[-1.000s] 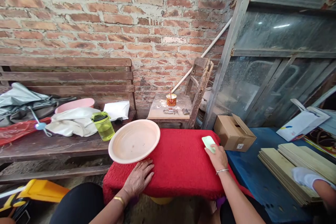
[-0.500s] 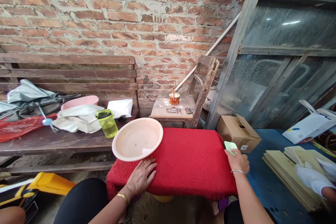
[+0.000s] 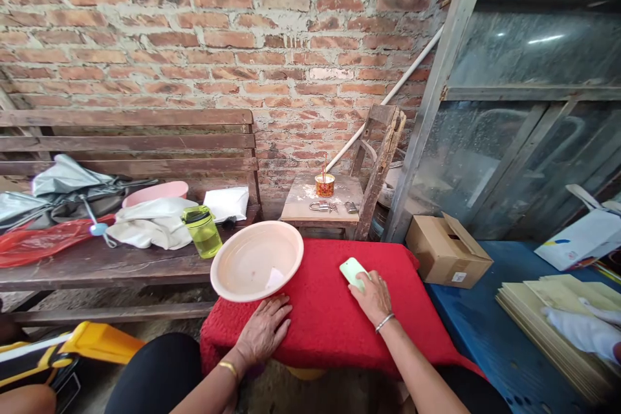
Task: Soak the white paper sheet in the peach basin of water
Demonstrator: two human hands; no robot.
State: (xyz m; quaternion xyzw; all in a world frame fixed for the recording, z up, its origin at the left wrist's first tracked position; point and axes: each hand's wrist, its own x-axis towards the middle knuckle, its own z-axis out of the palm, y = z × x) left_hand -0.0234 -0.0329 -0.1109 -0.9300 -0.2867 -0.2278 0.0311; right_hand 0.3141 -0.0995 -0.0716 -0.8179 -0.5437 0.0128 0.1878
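While pressing a pale green soap-like bar (image 3: 352, 271) onto the red cloth-covered surface (image 3: 320, 310) under the right hand (image 3: 373, 297), scrubbing mid-stroke, left hand (image 3: 264, 330) flat, released.

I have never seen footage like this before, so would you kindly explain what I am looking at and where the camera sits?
There is no machine here. The view comes from one camera worn on a person's head, looking forward and down at their own two bare hands. The left hand lies flat on a red cloth covering a low table, just below a pale, round basin that sits on the cloth's left end. The right hand presses a light green bar, perhaps a phone or soap, onto the cloth; its fingers cover the bar's near end. To the left is a wooden bench with a green bottle and cloths. To the right, a cardboard box stands on a blue surface, where another person's white-gloved hand touches a stack of thin boards.
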